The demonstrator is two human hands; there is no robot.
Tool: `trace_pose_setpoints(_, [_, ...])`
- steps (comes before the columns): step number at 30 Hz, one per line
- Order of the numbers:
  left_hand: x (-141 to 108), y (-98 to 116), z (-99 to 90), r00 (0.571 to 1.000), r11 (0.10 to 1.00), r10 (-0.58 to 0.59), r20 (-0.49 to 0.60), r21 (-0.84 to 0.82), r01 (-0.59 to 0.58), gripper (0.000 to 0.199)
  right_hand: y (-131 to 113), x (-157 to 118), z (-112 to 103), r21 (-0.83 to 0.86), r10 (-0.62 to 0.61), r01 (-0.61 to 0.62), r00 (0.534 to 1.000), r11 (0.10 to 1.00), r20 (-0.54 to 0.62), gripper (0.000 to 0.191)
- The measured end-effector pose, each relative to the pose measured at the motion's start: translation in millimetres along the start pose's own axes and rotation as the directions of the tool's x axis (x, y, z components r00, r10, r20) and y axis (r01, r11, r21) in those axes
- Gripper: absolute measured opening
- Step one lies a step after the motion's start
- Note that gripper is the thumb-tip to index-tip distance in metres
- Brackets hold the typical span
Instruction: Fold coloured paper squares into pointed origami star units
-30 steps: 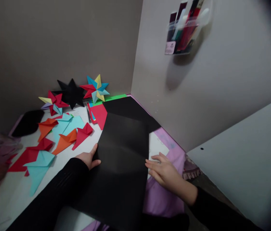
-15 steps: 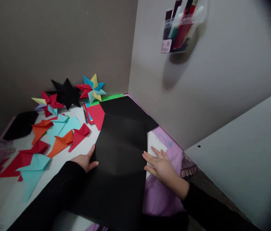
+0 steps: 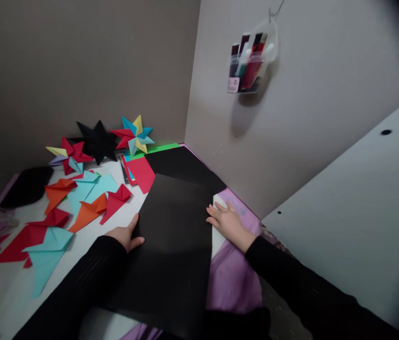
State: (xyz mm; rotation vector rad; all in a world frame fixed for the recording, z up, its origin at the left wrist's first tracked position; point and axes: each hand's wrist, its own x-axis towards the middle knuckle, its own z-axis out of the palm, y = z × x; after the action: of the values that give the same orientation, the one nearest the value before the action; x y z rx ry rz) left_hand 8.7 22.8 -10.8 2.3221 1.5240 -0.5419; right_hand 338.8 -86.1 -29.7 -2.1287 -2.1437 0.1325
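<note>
A large sheet of black paper lies in front of me, its far edge over a second piece of black paper. My left hand rests at the sheet's left edge, thumb and forefinger spread apart and touching it; its other fingers are hidden. At the right edge, my right hand lies with fingers stretched out, the tips at the paper's border. To the left are folded paper pieces in red, orange and light blue.
Folded paper stars, one black and one multicoloured, lean by the back wall. Red paper lies beside the black. A dark flat object is at far left. A clear container of pens hangs on the right wall.
My right hand has slid away from me along the paper's right edge. The sheet's far edge now stands out from the black piece beneath. My left hand has stayed in place.
</note>
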Motion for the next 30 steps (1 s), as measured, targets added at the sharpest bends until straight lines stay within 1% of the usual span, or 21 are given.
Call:
trace_pose_setpoints(1, [0, 0, 0.6, 1.0, 1.0, -0.001, 0.0, -0.006, 0.001, 0.079, 0, 2, 1, -0.019, 0.003, -0.003, 1.0, 1.0, -0.017, 0.037])
trace_pose_setpoints(3, [1, -1, 1.8, 1.0, 1.0, -0.003, 0.002, -0.013, 0.003, 0.081, 3, 8, 1, -0.041, 0.02, -0.02, 1.0, 0.999, 0.001, 0.043])
trace_pose_setpoints(5, [2, -1, 3.2, 1.0, 1.0, -0.009, 0.003, -0.009, 0.009, 0.082, 10, 16, -3, -0.039, 0.056, -0.053, 0.995, 0.998, 0.084, 0.06])
trace_pose_setpoints(7, [3, -2, 4.8, 1.0, 1.0, -0.013, 0.01, -0.011, 0.013, 0.083, 20, 25, -7, -0.027, 0.079, -0.075, 0.978, 0.997, 0.194, 0.081])
trace_pose_setpoints(9, [4, -3, 6.3, 1.0, 1.0, -0.017, 0.007, -0.019, 0.017, 0.083, 29, 35, -9, -0.017, 0.065, -0.063, 0.96, 0.998, 0.274, 0.095])
trace_pose_setpoints(10, [4, -3, 6.9, 1.0, 1.0, -0.019, 0.004, -0.024, 0.019, 0.083, 33, 39, -10, -0.013, 0.057, -0.056, 0.954, 0.998, 0.296, 0.1])
trace_pose_setpoints(13, [4, -3, 7.0, 1.0, 1.0, -0.016, -0.005, -0.027, 0.016, 0.082, 40, 49, -10, -0.007, 0.061, -0.062, 0.944, 0.998, 0.326, 0.109])
trace_pose_setpoints(16, [2, -2, 5.1, 1.0, 1.0, -0.01, -0.001, -0.006, 0.01, 0.081, 42, 53, -9, 0.004, 0.081, -0.087, 0.937, 0.996, 0.339, 0.116])
trace_pose_setpoints(18, [0, -1, 3.5, 1.0, 1.0, -0.009, -0.012, 0.001, 0.009, 0.08, 41, 49, -8, 0.018, 0.074, -0.083, 0.947, 0.996, 0.313, 0.114])
trace_pose_setpoints(19, [0, 0, 2.8, 1.0, 1.0, -0.008, -0.02, 0.0, 0.008, 0.08, 40, 44, -6, 0.024, 0.071, -0.081, 0.958, 0.996, 0.279, 0.111])
trace_pose_setpoints(20, [-1, 0, 2.1, 1.0, 1.0, -0.005, -0.027, -0.003, 0.005, 0.08, 38, 38, -4, 0.03, 0.075, -0.084, 0.971, 0.996, 0.228, 0.106])
trace_pose_setpoints(22, [-2, 1, 0.7, 1.0, 1.0, -0.004, -0.024, -0.008, 0.004, 0.08, 31, 22, 1, 0.065, 0.099, -0.105, 0.992, 0.992, 0.083, 0.093])
trace_pose_setpoints(24, [-3, 2, -1.1, 1.0, 1.0, -0.006, -0.004, -0.015, 0.006, 0.081, 22, 6, 6, 0.196, 0.138, -0.122, 0.988, 0.973, -0.069, 0.081])
trace_pose_setpoints(25, [-4, 2, -2.0, 1.0, 1.0, -0.006, 0.003, -0.021, 0.006, 0.082, 16, -1, 7, 0.321, 0.152, -0.111, 0.983, 0.941, -0.104, 0.077])
trace_pose_setpoints(26, [-5, 3, -2.9, 1.0, 1.0, -0.004, 0.003, -0.028, 0.004, 0.082, 10, -7, 8, 0.468, 0.17, -0.097, 0.979, 0.878, -0.115, 0.074])
trace_pose_setpoints(28, [-9, 3, -4.0, 1.0, 0.999, 0.002, -0.015, -0.041, -0.002, 0.081, -2, -13, 7, 0.72, 0.186, -0.06, 0.978, 0.691, -0.097, 0.067])
trace_pose_setpoints(29, [-11, 3, -4.0, 1.0, 0.999, 0.001, -0.03, -0.046, -0.003, 0.079, -7, -14, 5, 0.805, 0.188, -0.04, 0.978, 0.592, -0.089, 0.065])
trace_pose_setpoints(30, [-14, 3, -3.7, 0.999, 0.999, -0.002, -0.044, -0.05, -0.001, 0.077, -12, -14, 3, 0.859, 0.19, -0.022, 0.978, 0.511, -0.087, 0.062])
